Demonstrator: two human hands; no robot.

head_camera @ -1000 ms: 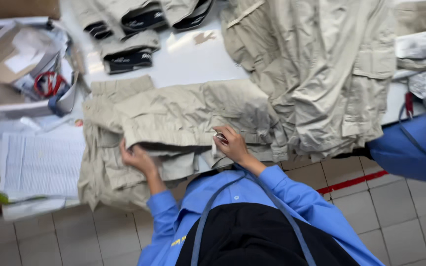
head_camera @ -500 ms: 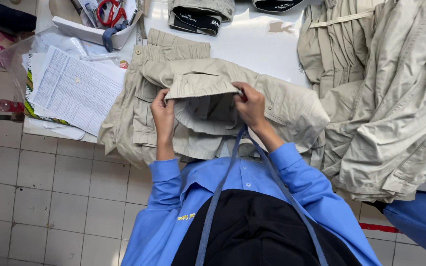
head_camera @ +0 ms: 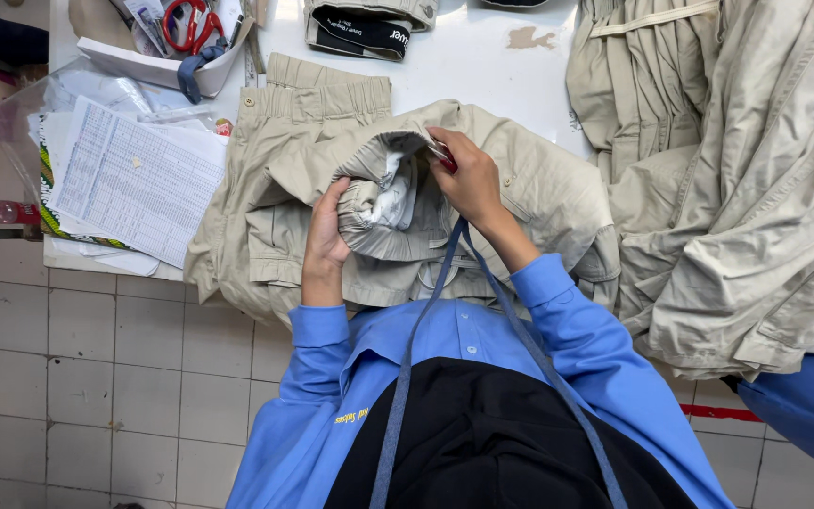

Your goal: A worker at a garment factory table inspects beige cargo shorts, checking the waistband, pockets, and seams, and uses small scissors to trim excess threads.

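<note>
Head view. My left hand (head_camera: 325, 236) gripped a bunched fold of the beige trousers (head_camera: 313, 160) from the left side, fingers closed on the cloth. My right hand (head_camera: 471, 179) was clamped on the same fold from the right, and it also pinched a small red-handled tool (head_camera: 444, 155) against the fabric; I could not tell what kind of tool it was. The two hands were close together, with the turned-out white lining (head_camera: 396, 193) showing between them.

The trousers lay on the white table (head_camera: 482, 66) directly in front of me, waistband away from my body, lower part hanging over the near edge. To the left lay printed sheets (head_camera: 134, 179) and a tray (head_camera: 157, 68) holding red scissors (head_camera: 186, 24). To the right lay a heap of similar beige garments (head_camera: 727, 188); folded pieces (head_camera: 369, 24) sat at the far edge.

Judged status: this piece was mid-handling, opened at one spot only. Whether the heap was finished or pending could not be determined.
</note>
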